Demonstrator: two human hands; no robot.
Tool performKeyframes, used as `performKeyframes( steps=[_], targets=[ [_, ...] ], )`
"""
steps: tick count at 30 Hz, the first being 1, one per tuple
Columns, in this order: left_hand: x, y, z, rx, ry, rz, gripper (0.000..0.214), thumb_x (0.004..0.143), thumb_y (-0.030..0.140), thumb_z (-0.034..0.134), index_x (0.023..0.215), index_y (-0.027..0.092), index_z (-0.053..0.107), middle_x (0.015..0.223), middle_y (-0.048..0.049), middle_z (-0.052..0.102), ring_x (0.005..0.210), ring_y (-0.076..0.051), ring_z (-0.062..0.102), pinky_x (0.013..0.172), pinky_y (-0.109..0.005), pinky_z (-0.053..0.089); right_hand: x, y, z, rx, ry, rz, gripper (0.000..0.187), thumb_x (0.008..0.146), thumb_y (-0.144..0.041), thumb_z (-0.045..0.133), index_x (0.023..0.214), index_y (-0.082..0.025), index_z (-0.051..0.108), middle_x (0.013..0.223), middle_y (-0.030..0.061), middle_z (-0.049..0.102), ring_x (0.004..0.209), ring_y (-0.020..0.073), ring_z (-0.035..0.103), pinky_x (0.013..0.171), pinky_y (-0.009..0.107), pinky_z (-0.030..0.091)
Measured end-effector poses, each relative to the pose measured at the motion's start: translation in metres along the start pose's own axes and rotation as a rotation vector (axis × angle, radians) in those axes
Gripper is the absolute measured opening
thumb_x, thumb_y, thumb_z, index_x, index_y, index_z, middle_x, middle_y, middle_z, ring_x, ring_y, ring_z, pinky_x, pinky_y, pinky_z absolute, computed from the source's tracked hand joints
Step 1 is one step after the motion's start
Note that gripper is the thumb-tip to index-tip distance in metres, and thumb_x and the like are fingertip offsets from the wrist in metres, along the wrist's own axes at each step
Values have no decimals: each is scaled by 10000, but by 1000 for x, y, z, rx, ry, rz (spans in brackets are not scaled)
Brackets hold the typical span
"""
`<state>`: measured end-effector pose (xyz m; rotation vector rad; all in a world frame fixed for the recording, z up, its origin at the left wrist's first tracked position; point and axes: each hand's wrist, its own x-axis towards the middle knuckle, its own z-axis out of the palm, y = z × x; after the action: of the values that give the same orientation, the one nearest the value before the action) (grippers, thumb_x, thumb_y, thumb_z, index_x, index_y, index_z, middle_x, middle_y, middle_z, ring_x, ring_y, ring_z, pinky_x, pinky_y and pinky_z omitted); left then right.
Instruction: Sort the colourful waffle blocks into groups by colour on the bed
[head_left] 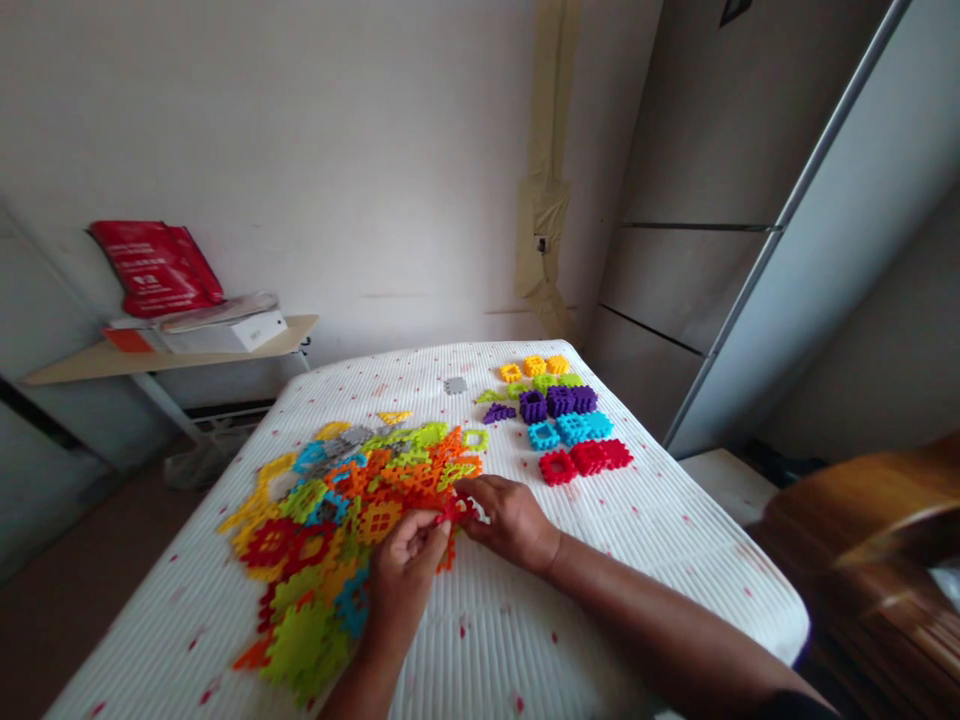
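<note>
Since fingers hide most of it, I can't make out the full shape of the red piece (pixel 451 508) pinched between the left hand (pixel 411 560) and right hand (pixel 516 518), at the right edge of the jumbled pile (pixel 379 520). Pieces look like plastic, toothed edges, some with window cutouts. Ribbed, red-flecked white cover (pixel 487 660) on the worktop (pixel 675 520), with a strip showing between pile and colour-grouped rows (pixel 574 428). Both forearms run out of frame.
</note>
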<state>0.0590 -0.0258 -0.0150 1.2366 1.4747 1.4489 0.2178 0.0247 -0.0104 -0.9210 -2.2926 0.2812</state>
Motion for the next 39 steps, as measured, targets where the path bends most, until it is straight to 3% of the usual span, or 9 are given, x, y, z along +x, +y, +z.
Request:
performKeyframes(
  steps=[7,10,14,22,26,29,33,36,39],
  targets=[
    [5,-6,-5,28,153,105,277,659,430,633,760,173,653,715,-53,689,674,-191,645,635,-281,521,17,28,-62,-432,-306,65,256,813,-244,581,1063,-203,616,842,65,668,878,203,560,678,262,411],
    [5,-5,-7,57,161,157,230,682,401,619,730,179,650,702,-45,685,672,-185,642,640,-276,518,23,42,-75,-540,-451,80,243,773,-243,620,1013,-213,645,831,69,662,866,206,575,658,252,399],
    [5,-6,-9,110,157,206,209,702,387,604,715,182,645,690,-40,674,656,-176,628,636,-269,509,25,53,-71,-631,-540,93,281,752,-247,632,1032,-233,654,849,77,660,862,215,595,639,250,395],
    [7,-18,-13,158,155,232,214,750,389,584,766,183,640,734,-46,667,705,-178,626,679,-273,501,22,59,-59,-666,-569,73,230,829,-374,585,955,-199,666,830,102,673,900,253,596,670,285,413],
    [6,-10,-23,143,239,263,200,755,372,583,785,185,647,775,-38,667,730,-167,621,702,-264,497,22,57,-55,-662,-566,73,207,830,-339,594,966,-201,667,856,93,683,935,262,587,716,310,413],
    [9,1,-45,133,396,253,215,734,376,602,808,181,654,793,-31,670,740,-163,620,722,-267,497,21,57,-52,-666,-580,72,200,848,-317,573,967,-188,669,877,103,684,942,266,586,727,323,413],
    [20,3,-102,212,616,143,283,710,414,592,841,173,663,784,-29,684,735,-180,632,723,-287,499,20,59,-50,-656,-592,79,172,849,-261,558,944,-168,667,886,117,676,938,270,589,704,320,419],
    [28,-8,-151,482,635,67,283,686,410,573,819,186,683,815,-39,701,765,-203,637,781,-315,481,20,55,-51,-639,-526,73,169,831,-152,535,949,-155,657,917,115,670,923,251,593,715,314,422],
    [34,-25,-184,706,563,-80,272,684,387,533,818,205,686,849,-48,715,785,-219,647,754,-312,482,22,40,-54,-590,-417,22,239,796,-64,517,972,-163,644,934,98,669,937,225,580,751,305,418]
  ],
)
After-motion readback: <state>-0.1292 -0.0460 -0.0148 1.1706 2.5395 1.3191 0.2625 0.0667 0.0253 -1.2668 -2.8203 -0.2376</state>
